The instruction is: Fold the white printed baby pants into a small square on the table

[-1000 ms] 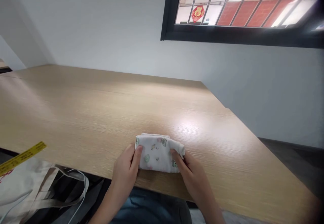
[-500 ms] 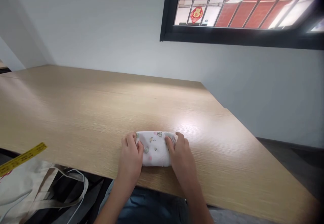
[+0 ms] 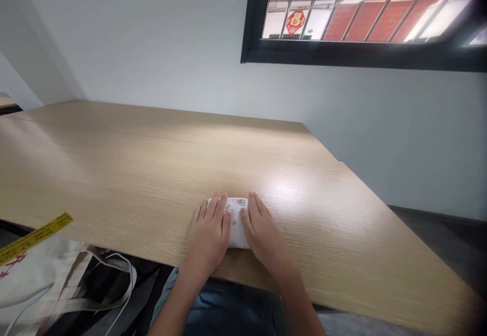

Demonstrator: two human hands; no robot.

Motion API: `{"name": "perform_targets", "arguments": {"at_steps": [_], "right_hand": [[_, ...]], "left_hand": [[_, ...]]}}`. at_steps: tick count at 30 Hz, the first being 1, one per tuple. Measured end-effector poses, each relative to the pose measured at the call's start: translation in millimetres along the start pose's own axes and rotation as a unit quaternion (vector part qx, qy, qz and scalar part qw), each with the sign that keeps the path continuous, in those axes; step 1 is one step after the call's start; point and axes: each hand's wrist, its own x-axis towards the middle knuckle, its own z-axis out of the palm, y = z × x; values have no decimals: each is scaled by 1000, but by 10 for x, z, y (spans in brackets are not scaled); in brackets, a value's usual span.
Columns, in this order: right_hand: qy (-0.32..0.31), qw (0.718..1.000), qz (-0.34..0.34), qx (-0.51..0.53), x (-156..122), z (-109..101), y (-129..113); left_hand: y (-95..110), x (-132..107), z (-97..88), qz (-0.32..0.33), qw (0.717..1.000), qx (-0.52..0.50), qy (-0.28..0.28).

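A folded white cloth with small printed figures lies near the front edge of the wooden table. Flat across its left part rests my left hand, fingers stretched out and pointing away from me. My right hand lies on the right part in the same way, its fingers extended. Between the two thumbs a strip of the printed fabric shows; both side ends of the cloth are covered by my hands.
The light wooden table reaches back to a pale wall. A dark-framed window is at the upper right. At the lower left are a cream tote bag, a white cable and a yellow labelled strip.
Both hands have moved inward from the cloth's side edges onto its top. Their fingers have gone from gripping the edges to lying flat.
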Motion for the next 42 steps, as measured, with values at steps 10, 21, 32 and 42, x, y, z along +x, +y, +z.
{"name": "perform_targets", "arguments": {"at_steps": [10,21,32,42], "right_hand": [[122,985,49,111,-510,-231,158],[88,992,34,88,-521,-91,38],[1,989,51,140,-466,-198,-194],[75,969,218,89,-1285,-392,555]], "left_hand": [[-219,152,-277,-148,970,-192,31],[-117,-219,-389,-166,930,-321,-65],[-34,-333,-369,-174,914,-359,-73],[770,-334,34,16,940,-295,-169]]}}
